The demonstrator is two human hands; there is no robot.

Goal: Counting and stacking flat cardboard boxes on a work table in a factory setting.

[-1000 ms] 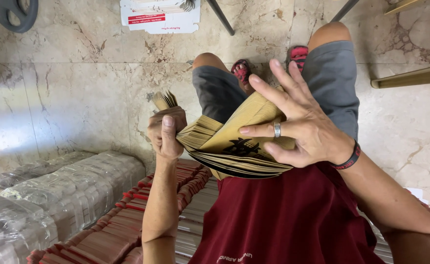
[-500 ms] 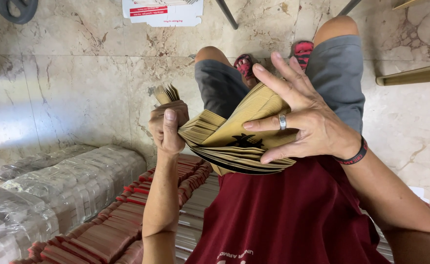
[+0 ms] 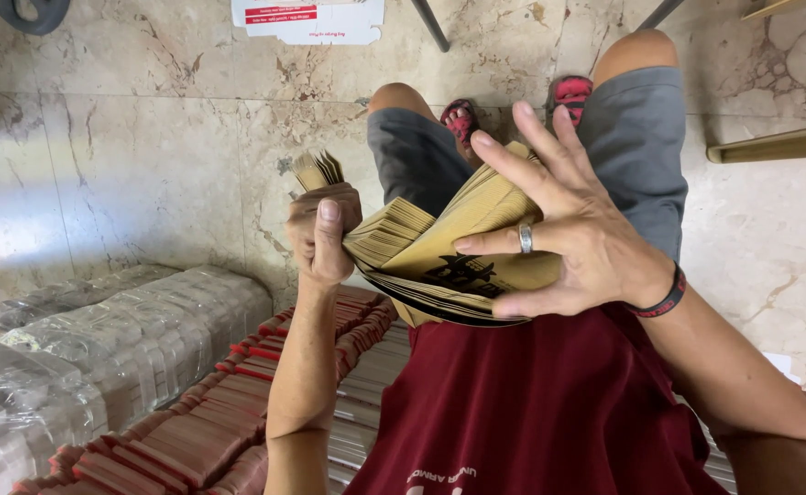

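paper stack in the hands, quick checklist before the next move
1. Left hand gripping one end of the tan paper stack: ok.
2. Right hand spread flat over the sheets: ok.
3. Sheets fanned apart, not clumped: ok.
4. Stack edges squared: not ok, they splay.
5. Red bundles and plastic-wrapped packs lie apart from the hands: ok.
6. Sheets torn or creased: cannot tell.

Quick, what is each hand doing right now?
Left hand: closed, gripping one end of the tan paper stack.
Right hand: open, fingers spread, pressing on the same stack.
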